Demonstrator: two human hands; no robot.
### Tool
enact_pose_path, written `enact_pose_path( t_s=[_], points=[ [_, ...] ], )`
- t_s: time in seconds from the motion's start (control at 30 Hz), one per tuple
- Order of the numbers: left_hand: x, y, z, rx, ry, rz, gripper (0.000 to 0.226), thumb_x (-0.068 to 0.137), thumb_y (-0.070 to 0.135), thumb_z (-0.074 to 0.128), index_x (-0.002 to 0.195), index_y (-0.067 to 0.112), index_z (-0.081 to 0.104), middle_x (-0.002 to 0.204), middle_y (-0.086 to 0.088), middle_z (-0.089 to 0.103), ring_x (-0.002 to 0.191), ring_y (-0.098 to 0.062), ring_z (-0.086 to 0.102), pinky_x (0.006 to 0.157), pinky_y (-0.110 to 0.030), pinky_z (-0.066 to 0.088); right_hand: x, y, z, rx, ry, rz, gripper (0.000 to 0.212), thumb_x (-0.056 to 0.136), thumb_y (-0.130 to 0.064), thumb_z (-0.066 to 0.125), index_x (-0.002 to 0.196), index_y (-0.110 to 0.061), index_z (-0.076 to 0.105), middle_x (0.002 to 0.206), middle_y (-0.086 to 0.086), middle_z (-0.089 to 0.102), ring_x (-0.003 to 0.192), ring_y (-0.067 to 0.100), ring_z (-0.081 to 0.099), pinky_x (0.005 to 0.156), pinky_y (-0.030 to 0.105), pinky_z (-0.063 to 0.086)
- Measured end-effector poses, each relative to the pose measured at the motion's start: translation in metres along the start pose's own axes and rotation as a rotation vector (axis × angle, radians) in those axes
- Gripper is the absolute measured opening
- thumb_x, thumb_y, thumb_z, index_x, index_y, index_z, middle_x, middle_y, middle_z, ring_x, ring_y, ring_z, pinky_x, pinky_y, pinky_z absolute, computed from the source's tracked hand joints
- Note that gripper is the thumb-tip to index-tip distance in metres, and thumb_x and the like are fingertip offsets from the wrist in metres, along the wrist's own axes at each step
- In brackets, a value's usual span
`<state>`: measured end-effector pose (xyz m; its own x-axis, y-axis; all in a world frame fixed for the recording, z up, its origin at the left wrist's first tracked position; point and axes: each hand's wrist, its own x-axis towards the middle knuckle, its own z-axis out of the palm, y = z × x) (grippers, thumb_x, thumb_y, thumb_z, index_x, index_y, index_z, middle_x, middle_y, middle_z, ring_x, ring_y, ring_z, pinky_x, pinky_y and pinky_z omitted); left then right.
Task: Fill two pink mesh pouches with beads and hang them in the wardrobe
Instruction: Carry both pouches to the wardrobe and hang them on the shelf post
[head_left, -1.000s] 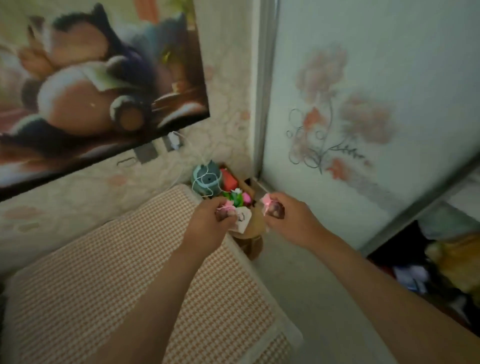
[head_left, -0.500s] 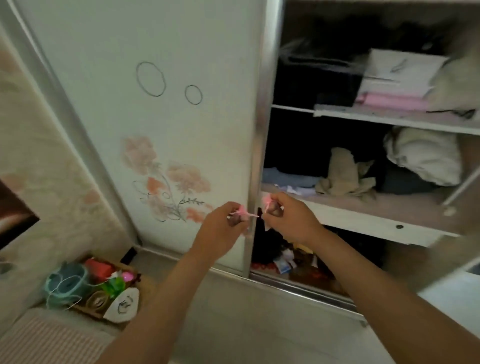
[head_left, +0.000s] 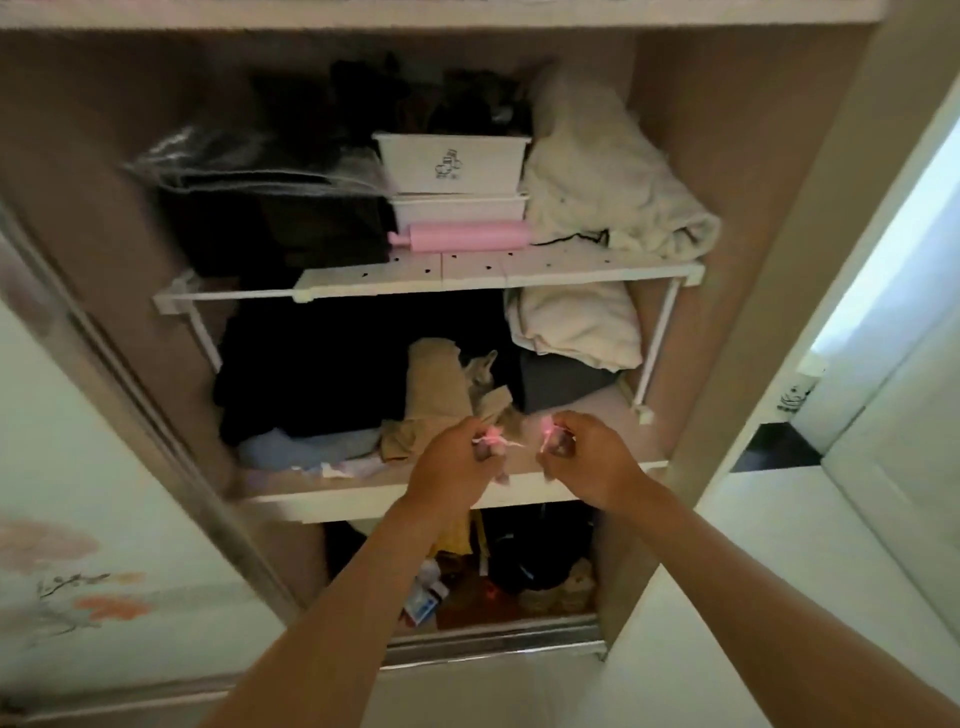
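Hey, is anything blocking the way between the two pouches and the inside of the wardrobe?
Nothing visible. The wardrobe is open; the left hand holds the left pouch and the right hand the right pouch, just before the middle shelf. Clothes crowd it; no hook shows.

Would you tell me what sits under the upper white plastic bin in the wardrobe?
A second white plastic bin, a pink cylindrical roll lying before it. Their contents are hidden.

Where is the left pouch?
Head view, centre: the left pouch is gripped by the left hand in front of the wardrobe shelf edge, just below the beige cloth, left of the right hand, which holds the right pouch.
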<state>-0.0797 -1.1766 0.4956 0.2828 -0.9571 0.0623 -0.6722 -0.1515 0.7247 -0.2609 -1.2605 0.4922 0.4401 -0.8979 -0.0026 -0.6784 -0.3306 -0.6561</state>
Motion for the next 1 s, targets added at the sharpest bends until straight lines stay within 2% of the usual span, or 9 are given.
enact_pose_path(
  t_s=[0.07, 0.17, 0.27, 0.33, 0.4, 0.57, 0.7, 0.83, 1.0],
  points=[
    [0.032, 0.014, 0.029, -0.005, -0.039, -0.020, 0.014, 0.087, 0.036, 0.062, 0.099, 0.028, 0.059, 0.100, 0.003, 0.067, 0.087, -0.020, 0.063, 0.072, -0.034, 0.050, 0.020, 0.036, -0.017, 0.013, 0.004, 0.064, 0.023, 0.079, -0.038, 0.068, 0.100, -0.032, 0.062, 0.089, -0.001, 0.067, 0.081, 0.018, 0.068, 0.084, 0.040, 0.059],
    [0.078, 0.025, 0.065, 0.017, -0.130, -0.051, 0.009, 0.087, 0.033, 0.061, 0.094, 0.029, 0.058, 0.093, 0.003, 0.065, 0.083, -0.019, 0.060, 0.063, -0.027, 0.041, 0.044, 0.068, -0.038, -0.018, -0.022, 0.178, 0.032, 0.091, -0.029, 0.067, 0.122, -0.022, 0.059, 0.107, 0.001, 0.067, 0.096, 0.023, 0.068, 0.086, 0.039, 0.057],
    [0.103, 0.026, 0.083, 0.015, -0.197, -0.065, 0.009, 0.080, 0.032, 0.059, 0.076, 0.036, 0.051, 0.081, 0.005, 0.060, 0.084, -0.025, 0.064, 0.063, -0.027, 0.043, 0.062, 0.111, -0.034, -0.045, -0.078, 0.208, 0.034, 0.084, -0.042, 0.067, 0.112, -0.026, 0.056, 0.100, -0.002, 0.068, 0.092, 0.020, 0.069, 0.091, 0.043, 0.057],
    [0.128, 0.027, 0.101, 0.043, -0.277, -0.062, 0.013, 0.080, 0.028, 0.063, 0.092, 0.032, 0.062, 0.090, 0.001, 0.065, 0.088, -0.022, 0.065, 0.072, -0.028, 0.050, 0.082, 0.147, -0.027, -0.035, -0.090, 0.250, 0.032, 0.079, -0.049, 0.063, 0.105, -0.030, 0.056, 0.093, -0.002, 0.069, 0.088, 0.020, 0.070, 0.090, 0.046, 0.058],
    [0.150, 0.024, 0.118, 0.116, -0.339, -0.029, 0.022, 0.083, 0.025, 0.066, 0.105, 0.022, 0.064, 0.100, 0.000, 0.068, 0.090, -0.018, 0.064, 0.079, -0.027, 0.052, 0.096, 0.163, -0.023, -0.083, -0.075, 0.289, 0.029, 0.084, -0.045, 0.061, 0.109, -0.029, 0.056, 0.097, -0.002, 0.069, 0.089, 0.019, 0.070, 0.089, 0.044, 0.058],
    [0.203, 0.008, 0.156, 0.146, -0.452, 0.006, 0.006, 0.084, 0.033, 0.055, 0.088, 0.028, 0.053, 0.091, 0.002, 0.067, 0.082, -0.013, 0.065, 0.073, -0.035, 0.057, 0.125, 0.145, -0.022, -0.127, -0.052, 0.379, 0.023, 0.096, -0.035, 0.057, 0.117, -0.024, 0.055, 0.103, -0.001, 0.069, 0.092, 0.018, 0.069, 0.089, 0.038, 0.058],
    [0.237, -0.022, 0.177, 0.161, -0.533, -0.027, 0.011, 0.082, 0.034, 0.053, 0.092, 0.028, 0.050, 0.093, 0.001, 0.069, 0.083, -0.016, 0.070, 0.077, -0.042, 0.060, 0.147, 0.153, -0.002, -0.157, 0.022, 0.461, 0.023, 0.099, -0.031, 0.052, 0.119, -0.021, 0.059, 0.108, 0.003, 0.068, 0.097, 0.024, 0.068, 0.087, 0.031, 0.052],
    [0.246, -0.036, 0.188, 0.274, -0.535, 0.019, 0.027, 0.088, 0.035, 0.056, 0.111, 0.021, 0.055, 0.112, -0.001, 0.067, 0.102, -0.022, 0.064, 0.084, -0.035, 0.054, 0.159, 0.167, 0.016, -0.169, -0.019, 0.475, 0.028, 0.103, -0.028, 0.045, 0.126, -0.021, 0.059, 0.119, 0.006, 0.063, 0.109, 0.027, 0.064, 0.095, 0.034, 0.051],
    [0.248, -0.027, 0.198, 0.449, -0.303, 0.287, 0.032, 0.089, 0.029, 0.054, 0.120, 0.020, 0.056, 0.126, -0.003, 0.052, 0.121, -0.025, 0.045, 0.097, -0.037, 0.043, 0.166, 0.182, 0.020, -0.202, 0.002, 0.434, 0.031, 0.105, -0.031, 0.045, 0.132, -0.026, 0.059, 0.125, 0.005, 0.060, 0.115, 0.026, 0.060, 0.092, 0.033, 0.050]
  ],
)
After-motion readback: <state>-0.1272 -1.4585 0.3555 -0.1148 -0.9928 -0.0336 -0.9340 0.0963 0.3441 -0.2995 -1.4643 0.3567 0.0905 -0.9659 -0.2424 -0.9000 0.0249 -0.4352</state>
